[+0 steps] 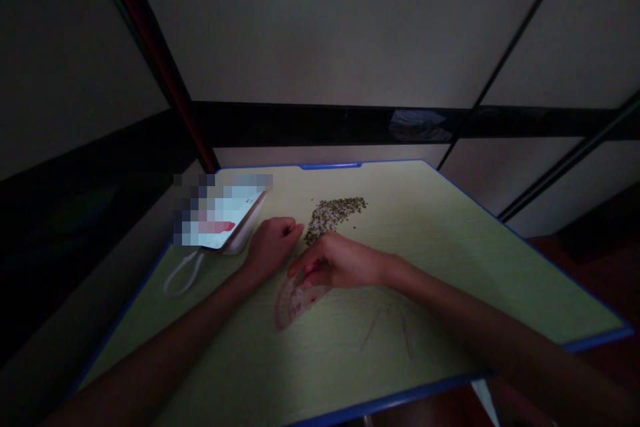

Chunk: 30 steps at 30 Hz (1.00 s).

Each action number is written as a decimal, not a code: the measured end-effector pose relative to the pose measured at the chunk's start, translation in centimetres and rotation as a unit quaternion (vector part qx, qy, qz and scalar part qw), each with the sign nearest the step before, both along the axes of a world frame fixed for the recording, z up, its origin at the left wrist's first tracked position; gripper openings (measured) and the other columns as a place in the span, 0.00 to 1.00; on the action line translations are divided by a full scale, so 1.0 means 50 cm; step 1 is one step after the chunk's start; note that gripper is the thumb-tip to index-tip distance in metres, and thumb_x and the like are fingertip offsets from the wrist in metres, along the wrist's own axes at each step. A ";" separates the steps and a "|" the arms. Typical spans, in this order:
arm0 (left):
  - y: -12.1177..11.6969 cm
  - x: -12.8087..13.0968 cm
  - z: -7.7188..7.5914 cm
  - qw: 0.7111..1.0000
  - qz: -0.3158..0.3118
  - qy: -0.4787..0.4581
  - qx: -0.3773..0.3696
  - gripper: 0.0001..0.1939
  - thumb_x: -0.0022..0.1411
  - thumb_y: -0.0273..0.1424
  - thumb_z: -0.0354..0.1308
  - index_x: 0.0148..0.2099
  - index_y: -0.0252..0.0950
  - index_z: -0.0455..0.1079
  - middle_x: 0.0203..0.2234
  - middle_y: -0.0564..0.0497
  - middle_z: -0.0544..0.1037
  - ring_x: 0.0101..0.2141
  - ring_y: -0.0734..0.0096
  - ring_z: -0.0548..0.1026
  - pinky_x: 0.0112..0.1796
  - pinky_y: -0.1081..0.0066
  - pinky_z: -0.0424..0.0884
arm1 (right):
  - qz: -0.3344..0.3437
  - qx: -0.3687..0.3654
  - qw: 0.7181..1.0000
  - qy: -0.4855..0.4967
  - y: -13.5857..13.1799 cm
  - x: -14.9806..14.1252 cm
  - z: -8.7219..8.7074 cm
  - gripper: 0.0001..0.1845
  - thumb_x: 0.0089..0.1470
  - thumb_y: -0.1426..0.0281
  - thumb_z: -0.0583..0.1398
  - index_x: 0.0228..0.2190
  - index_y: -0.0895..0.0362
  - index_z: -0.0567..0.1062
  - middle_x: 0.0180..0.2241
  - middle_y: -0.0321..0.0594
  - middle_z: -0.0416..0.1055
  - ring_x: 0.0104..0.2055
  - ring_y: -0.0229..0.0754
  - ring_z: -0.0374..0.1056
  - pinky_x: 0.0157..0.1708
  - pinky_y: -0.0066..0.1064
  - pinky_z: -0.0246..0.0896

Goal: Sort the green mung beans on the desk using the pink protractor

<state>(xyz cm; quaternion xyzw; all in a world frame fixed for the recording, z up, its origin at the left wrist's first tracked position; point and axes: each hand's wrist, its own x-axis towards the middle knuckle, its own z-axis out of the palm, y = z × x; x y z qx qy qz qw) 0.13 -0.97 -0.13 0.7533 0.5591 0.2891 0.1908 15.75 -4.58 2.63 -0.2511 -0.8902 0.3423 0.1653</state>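
Small greenish-brown grains, looking like dried beans, form a loose pile point(333, 213) on the table, just beyond my hands. My left hand point(274, 240) rests at the left of the pile, its fingers curled into a fist; whatever is inside, if anything, stays hidden. Nearer to me, my right hand point(345, 260) is bent over a clear protractor point(284, 307) with pink markings. Its fingers are curled and closed at the protractor's upper part, which they partly cover. The protractor's curved edge points left and toward me.
A phone point(220, 227) with a lit, partly blurred screen leans at the left on a pale object with a looped strap point(184, 273). Thin pinkish sticks point(370, 328) lie beneath my right forearm. The pale table point(450, 240) has a blue rim; cabinet panels point(325, 27) stand behind.
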 end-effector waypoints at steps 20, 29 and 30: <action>0.001 0.001 0.005 1.000 0.001 -0.003 -0.005 0.17 0.51 0.38 0.46 0.16 0.37 0.48 0.12 0.58 0.53 0.18 0.77 0.56 0.22 0.74 0.50 | 0.109 -0.106 0.987 -0.045 -0.043 0.120 0.017 0.14 0.50 0.78 0.57 0.39 0.72 0.74 0.32 0.50 0.74 0.32 0.37 0.68 0.33 0.24 0.60; 0.000 0.001 0.011 1.000 0.004 0.006 -0.023 0.17 0.51 0.38 0.46 0.16 0.37 0.48 0.12 0.57 0.54 0.19 0.77 0.56 0.22 0.74 0.51 | 0.101 -0.143 0.981 -0.078 -0.054 0.178 0.009 0.14 0.50 0.76 0.58 0.39 0.69 0.74 0.33 0.50 0.74 0.33 0.38 0.69 0.33 0.25 0.60; 0.001 0.001 0.011 1.000 0.005 0.006 -0.024 0.17 0.51 0.38 0.46 0.16 0.37 0.48 0.12 0.58 0.54 0.19 0.77 0.56 0.22 0.74 0.51 | 0.099 -0.151 0.981 -0.078 -0.054 0.183 0.008 0.14 0.49 0.76 0.58 0.39 0.69 0.75 0.32 0.50 0.75 0.33 0.38 0.68 0.33 0.25 0.60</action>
